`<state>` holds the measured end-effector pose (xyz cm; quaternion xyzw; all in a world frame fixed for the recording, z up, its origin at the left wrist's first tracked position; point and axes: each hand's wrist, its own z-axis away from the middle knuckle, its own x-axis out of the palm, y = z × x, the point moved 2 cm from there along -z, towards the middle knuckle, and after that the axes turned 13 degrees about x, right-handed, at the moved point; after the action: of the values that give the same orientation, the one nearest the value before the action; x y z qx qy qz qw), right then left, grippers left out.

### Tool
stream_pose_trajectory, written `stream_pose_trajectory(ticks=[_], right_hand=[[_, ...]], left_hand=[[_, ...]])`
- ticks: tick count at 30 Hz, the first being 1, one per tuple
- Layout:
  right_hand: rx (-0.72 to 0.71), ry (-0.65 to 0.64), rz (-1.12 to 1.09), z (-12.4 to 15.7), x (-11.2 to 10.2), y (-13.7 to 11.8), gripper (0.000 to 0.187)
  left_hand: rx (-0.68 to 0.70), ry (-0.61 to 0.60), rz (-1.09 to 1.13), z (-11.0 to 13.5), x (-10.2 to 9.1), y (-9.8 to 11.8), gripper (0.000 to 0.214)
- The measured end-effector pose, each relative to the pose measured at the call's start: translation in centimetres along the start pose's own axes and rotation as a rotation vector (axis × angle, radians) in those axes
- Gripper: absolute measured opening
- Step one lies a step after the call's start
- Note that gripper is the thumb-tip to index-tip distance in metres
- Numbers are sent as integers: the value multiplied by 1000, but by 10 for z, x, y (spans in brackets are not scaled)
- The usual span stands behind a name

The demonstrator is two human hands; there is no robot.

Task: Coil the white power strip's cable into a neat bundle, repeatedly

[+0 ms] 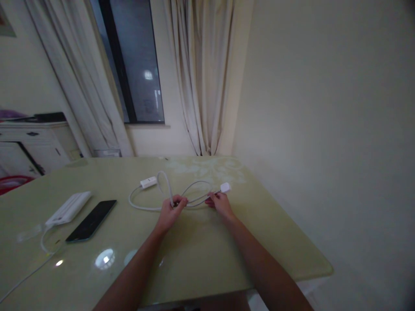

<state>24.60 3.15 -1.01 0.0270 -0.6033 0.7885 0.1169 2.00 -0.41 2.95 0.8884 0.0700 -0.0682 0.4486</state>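
Glossy pale-green tabletop [207, 263] ends right of you. Your left hand [172, 209] and right hand [221, 204] pinch looped white cable [146, 209].

The white cable [149, 209] bends in loose, overlapping loops.

Cable [144, 209] looped on desk [201, 259], gathered between left hand [173, 209] and right hand [221, 204]; plug [225, 187] just beyond right hand; adapter block [148, 182] beyond left hand, to its left. Phone [91, 221] well left of hands; corded box [69, 208] left of phone, its cord [29, 274] running to near left. Behind desk: window [139, 65] between left curtain [78, 77] and right curtain [202, 77], cabinet [45, 140] far left. Wall [324, 129] along right side of desk
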Motion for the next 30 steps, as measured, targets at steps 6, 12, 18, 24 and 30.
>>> stream_pose_trajectory(ticks=[6, 12, 18, 24, 30], right_hand=[[-40, -95, 41, 9, 15, 2, 41], [-280, 63, 597, 15, 10, -5, 29], [-350, 98, 951, 22, 10, -7, 28], [-305, 64, 1005, 23, 9, -5, 30], [-277, 127, 1213, 31, 12, -12, 35]], left_hand=[[-18, 10, 57, -2, -1, 8, 37], [-55, 138, 97, 0, 3, 6, 34], [-61, 216, 132, 1, 5, 3, 33], [-84, 273, 182, 0, 5, 7, 35], [-101, 178, 223, 2, 9, 9, 36]])
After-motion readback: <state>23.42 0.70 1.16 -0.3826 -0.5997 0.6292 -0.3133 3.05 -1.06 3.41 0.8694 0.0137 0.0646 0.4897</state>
